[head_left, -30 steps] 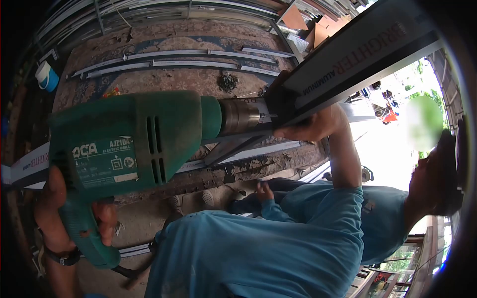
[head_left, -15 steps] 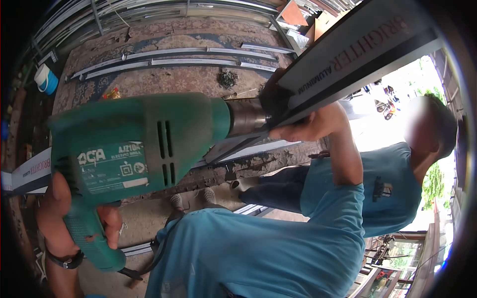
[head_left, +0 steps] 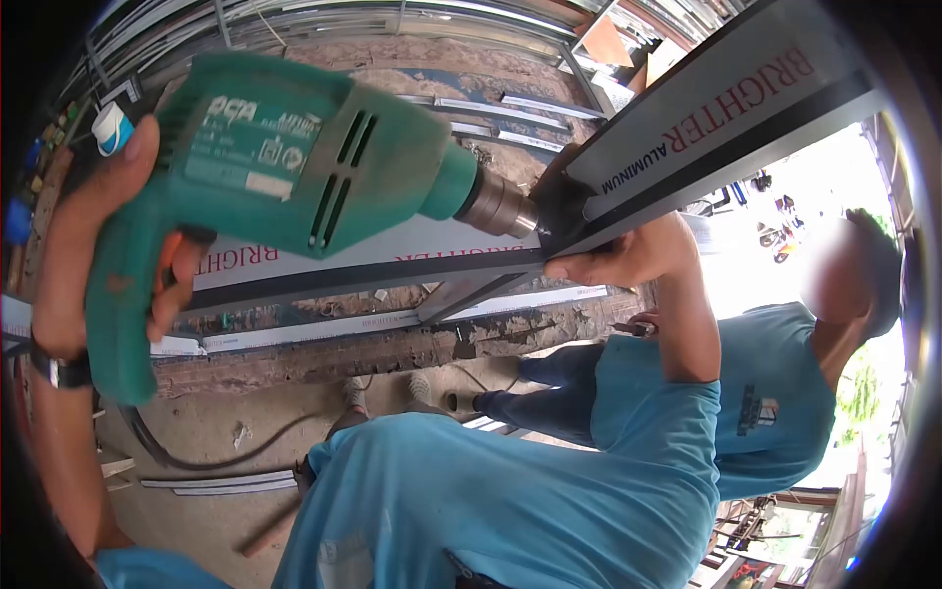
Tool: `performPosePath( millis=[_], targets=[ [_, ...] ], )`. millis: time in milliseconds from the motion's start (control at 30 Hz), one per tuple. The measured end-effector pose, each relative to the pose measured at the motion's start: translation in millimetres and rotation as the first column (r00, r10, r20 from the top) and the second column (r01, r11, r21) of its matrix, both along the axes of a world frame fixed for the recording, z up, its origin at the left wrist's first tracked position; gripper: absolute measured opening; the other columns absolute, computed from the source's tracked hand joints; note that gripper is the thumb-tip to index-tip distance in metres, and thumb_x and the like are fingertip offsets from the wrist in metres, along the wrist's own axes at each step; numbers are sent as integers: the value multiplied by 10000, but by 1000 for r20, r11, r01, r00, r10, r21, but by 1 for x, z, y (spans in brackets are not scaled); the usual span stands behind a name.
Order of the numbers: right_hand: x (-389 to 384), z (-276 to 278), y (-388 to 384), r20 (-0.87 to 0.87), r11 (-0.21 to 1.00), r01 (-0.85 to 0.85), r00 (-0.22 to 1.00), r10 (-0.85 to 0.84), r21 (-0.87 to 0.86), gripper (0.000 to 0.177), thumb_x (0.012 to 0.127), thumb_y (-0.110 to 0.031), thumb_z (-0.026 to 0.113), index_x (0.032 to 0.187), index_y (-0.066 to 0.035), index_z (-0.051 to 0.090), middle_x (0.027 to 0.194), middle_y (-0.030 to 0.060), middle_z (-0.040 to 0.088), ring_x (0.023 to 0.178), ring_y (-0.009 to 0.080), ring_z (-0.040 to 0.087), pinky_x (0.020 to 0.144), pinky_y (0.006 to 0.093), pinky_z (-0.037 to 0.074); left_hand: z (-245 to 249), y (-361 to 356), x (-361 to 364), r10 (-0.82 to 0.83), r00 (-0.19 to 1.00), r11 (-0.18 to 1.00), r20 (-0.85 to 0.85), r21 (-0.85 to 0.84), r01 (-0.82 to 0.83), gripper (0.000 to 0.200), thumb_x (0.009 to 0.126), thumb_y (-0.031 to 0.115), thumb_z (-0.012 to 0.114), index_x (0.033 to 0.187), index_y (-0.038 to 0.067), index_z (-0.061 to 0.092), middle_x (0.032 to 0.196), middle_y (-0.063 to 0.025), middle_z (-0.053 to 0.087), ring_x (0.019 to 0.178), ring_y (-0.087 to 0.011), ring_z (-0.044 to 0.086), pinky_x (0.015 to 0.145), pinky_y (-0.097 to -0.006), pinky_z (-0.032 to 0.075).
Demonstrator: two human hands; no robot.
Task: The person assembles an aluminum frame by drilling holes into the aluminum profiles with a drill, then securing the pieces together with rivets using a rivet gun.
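Note:
My left hand point(head_left: 93, 236) is shut on the grip of a green electric drill point(head_left: 294, 162), with a finger on the trigger and a watch on the wrist. The drill's chuck point(head_left: 500, 206) presses against the end of a black aluminium profile point(head_left: 726, 108) printed "BRIGHTER ALUMINUM". My right hand point(head_left: 613, 257) grips that profile from below, right beside the chuck. A second profile point(head_left: 373, 270) meets the first one at the drill tip; the bit itself is hidden.
A person in a blue shirt point(head_left: 775, 393) sits close behind my right arm. Several aluminium strips point(head_left: 510, 103) lie on a patterned carpet point(head_left: 530, 167). More strips point(head_left: 226, 481) and the drill's cable point(head_left: 196, 456) lie on the ground below.
My left hand has swung the drill's body upward in the view, so it now slants down onto the profile joint. The chuck stays at the joint, and my right hand keeps its grip.

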State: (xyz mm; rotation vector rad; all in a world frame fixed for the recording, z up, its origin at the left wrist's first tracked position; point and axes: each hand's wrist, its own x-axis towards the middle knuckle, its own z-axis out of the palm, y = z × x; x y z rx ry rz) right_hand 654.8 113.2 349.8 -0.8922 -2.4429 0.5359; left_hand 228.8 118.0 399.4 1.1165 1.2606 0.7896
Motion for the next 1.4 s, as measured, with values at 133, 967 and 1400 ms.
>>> performPosePath(
  millis=[133, 967, 1400],
  targets=[
    [10, -9, 7, 15, 998, -21, 1000, 22, -51, 364, 667, -138, 956, 915, 1, 729, 827, 51, 695, 689, 150, 658, 576, 297, 507, 12, 33, 4, -177, 981, 974, -82, 127, 186, 593, 979, 620, 532, 917, 39, 630, 604, -64, 583, 360, -132, 523, 310, -242, 430],
    [-3, -2, 44, 11, 982, 123, 992, -122, -145, 572, 623, -107, 965, 1100, 5, 670, 893, 69, 722, 748, 134, 694, 623, 273, 551, -8, -12, -4, -138, 990, 933, -10, 334, 134, 916, 839, 472, 788, 1481, -21, 359, 885, -187, 692, 637, -222, 700, 517, -336, 614],
    [0, -6, 49, -7, 987, 62, 998, -64, -151, 645, 682, -85, 943, 1226, 9, 608, 986, 63, 693, 849, 146, 683, 689, 287, 560, -13, -14, -2, -40, 999, 980, 34, 195, 33, 671, 930, 417, 712, 1383, 22, 413, 800, -141, 651, 525, -197, 629, 414, -285, 515]
  ],
)
